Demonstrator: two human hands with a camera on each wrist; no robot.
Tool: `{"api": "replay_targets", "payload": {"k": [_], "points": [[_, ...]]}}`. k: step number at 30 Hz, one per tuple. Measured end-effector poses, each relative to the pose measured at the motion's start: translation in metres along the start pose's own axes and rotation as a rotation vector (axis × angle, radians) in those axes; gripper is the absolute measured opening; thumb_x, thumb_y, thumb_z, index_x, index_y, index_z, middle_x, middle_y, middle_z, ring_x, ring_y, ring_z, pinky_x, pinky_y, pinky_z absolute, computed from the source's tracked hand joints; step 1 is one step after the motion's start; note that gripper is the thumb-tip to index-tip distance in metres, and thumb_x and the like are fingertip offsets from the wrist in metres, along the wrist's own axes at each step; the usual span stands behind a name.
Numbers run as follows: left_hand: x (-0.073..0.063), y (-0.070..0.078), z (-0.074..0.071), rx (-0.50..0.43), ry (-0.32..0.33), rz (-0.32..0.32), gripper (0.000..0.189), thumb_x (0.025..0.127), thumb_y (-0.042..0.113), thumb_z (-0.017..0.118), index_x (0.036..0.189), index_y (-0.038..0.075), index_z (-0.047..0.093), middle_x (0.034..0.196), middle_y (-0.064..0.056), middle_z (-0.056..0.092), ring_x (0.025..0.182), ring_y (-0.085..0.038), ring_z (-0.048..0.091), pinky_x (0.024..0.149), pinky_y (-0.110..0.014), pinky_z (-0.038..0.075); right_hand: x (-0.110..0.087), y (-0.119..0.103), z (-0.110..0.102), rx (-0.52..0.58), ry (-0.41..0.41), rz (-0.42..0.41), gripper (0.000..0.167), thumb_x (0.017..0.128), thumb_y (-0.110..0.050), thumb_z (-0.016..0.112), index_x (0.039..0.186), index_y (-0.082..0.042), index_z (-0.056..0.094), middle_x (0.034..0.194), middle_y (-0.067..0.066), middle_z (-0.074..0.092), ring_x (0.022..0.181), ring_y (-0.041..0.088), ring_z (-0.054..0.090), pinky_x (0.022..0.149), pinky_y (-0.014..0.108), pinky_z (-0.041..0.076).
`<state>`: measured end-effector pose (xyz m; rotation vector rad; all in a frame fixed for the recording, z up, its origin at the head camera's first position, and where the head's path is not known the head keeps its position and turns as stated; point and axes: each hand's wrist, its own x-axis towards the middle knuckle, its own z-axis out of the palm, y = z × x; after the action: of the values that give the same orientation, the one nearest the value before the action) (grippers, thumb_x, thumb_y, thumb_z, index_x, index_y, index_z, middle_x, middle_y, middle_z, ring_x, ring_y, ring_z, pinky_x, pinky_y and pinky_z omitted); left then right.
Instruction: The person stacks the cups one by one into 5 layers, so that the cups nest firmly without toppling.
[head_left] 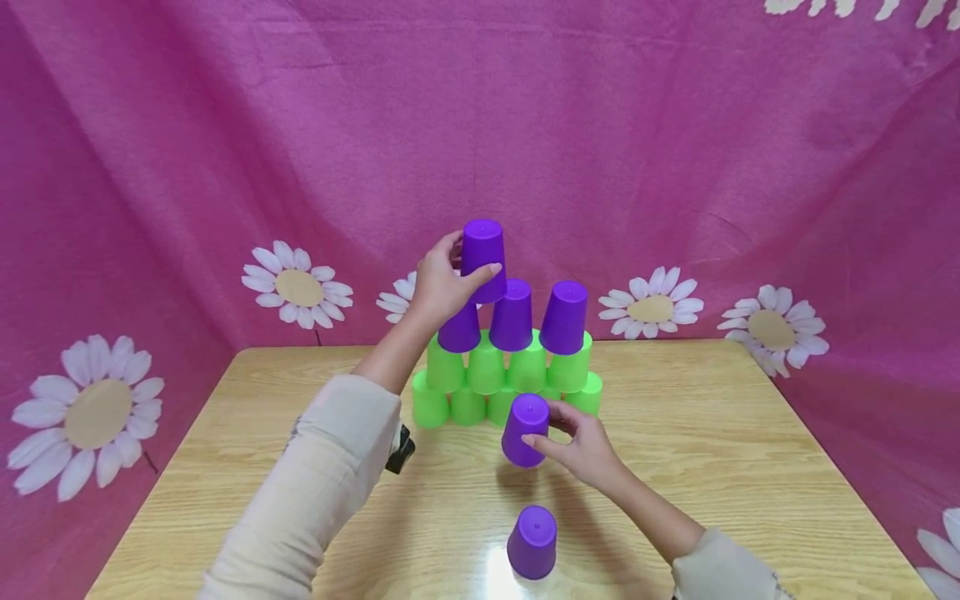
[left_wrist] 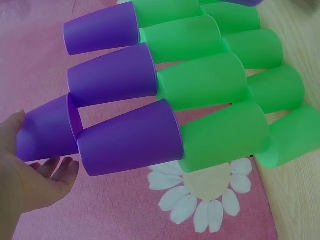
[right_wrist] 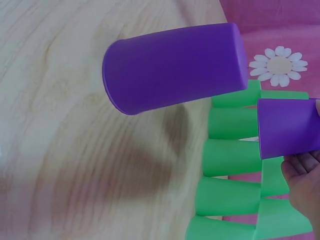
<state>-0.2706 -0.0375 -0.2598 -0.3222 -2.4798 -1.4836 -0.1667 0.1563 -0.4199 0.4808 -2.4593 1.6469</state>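
Observation:
My left hand (head_left: 442,279) grips an upside-down purple cup (head_left: 483,258), thumb on the near side and fingers round the back. In the left wrist view this cup (left_wrist: 47,131) has its rim right at the bases of two purple cups (left_wrist: 112,75) below. Three purple cups (head_left: 564,318) form the row above two rows of green cups (head_left: 487,368), all upside down. In front of the stack my right hand (head_left: 588,450) pinches another upside-down purple cup (head_left: 524,432) between thumb and fingers; its shadow shows on the table below.
One more purple cup (head_left: 533,543) stands upside down on the wooden table (head_left: 697,467), nearest to me. A pink cloth (head_left: 360,150) with white daisies hangs behind and at both sides. A small black object (head_left: 401,450) shows beside the left sleeve.

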Motion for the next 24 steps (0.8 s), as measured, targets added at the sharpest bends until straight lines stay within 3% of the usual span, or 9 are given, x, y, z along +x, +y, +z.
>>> {"api": "replay_targets", "payload": {"k": [6,10,24], "points": [[-0.002,-0.004,-0.004,-0.001,-0.004,-0.034,0.071,0.081,0.029,0.070,0.139,0.004,0.038,0.132,-0.016,0.053,0.119,-0.029,0.052,0.100,-0.039,0.044,0.007,-0.007,-0.009,-0.026,0.030,-0.033,0.040,0.076,-0.003,0.072,0.112,0.008,0.060,0.101,0.020,0.067,0.093,0.006,0.061,0.088,0.032,0.053],[-0.005,-0.007,-0.008,-0.005,0.014,-0.063,0.072,0.081,0.030,0.071,0.140,0.005,0.038,0.136,-0.016,0.049,0.124,-0.029,0.048,0.103,-0.040,0.042,0.013,-0.014,-0.016,-0.015,0.050,-0.051,0.039,0.076,-0.001,0.071,0.112,0.009,0.060,0.101,0.022,0.067,0.091,-0.002,0.059,0.086,0.025,0.053],[-0.022,-0.031,-0.018,-0.098,0.093,-0.061,0.067,0.079,0.023,0.073,0.136,0.005,0.044,0.131,-0.018,0.053,0.119,-0.031,0.052,0.099,-0.041,0.045,0.023,-0.028,-0.033,-0.031,0.078,-0.050,0.040,0.076,0.000,0.070,0.114,0.008,0.058,0.101,0.023,0.065,0.089,-0.007,0.057,0.087,0.015,0.049]]}}
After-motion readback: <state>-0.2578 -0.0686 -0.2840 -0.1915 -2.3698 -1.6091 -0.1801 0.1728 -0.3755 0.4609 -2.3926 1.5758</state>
